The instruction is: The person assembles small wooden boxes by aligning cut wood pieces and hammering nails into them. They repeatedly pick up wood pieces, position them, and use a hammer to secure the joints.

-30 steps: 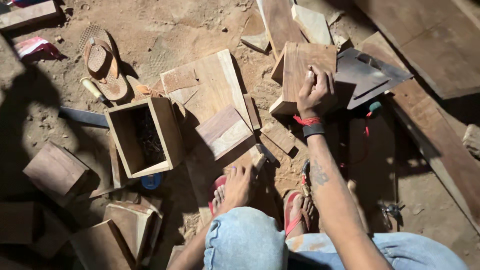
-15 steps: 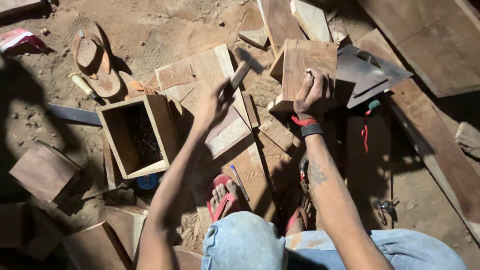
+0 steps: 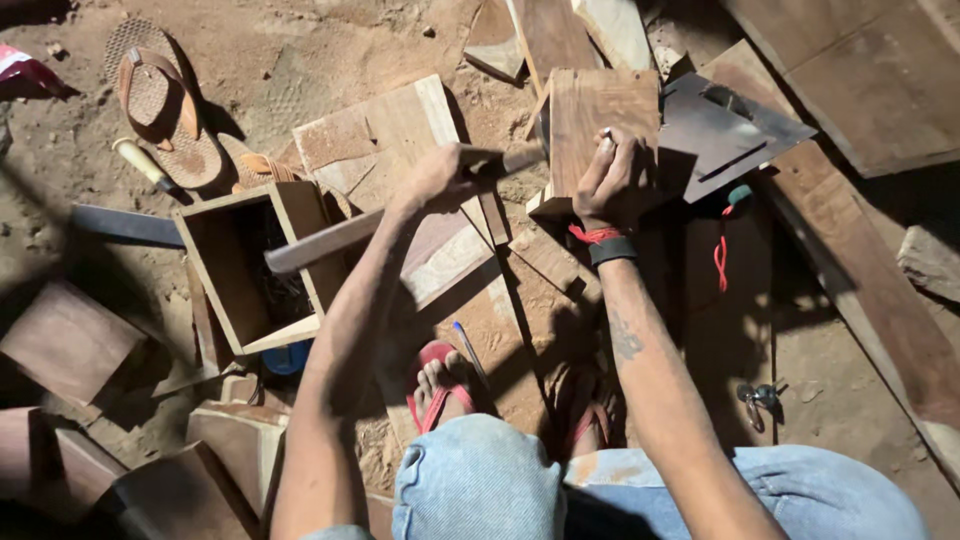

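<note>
Left hand (image 3: 432, 178) is wrapped tight around a wooden-handled hammer (image 3: 495, 160), while right hand (image 3: 612, 180) rests fingers-down, steadying a brown rectangular wooden board (image 3: 590, 112) propped above the sandy ground (image 3: 300, 50).

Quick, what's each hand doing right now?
Left hand: closed around a wooden-handled hammer.
Right hand: fingers curled, pressing on the upright brown wooden board.

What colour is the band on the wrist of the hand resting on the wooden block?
Black wristband, with a red cord just above it, on the right hand; clearest in the head view.
</note>
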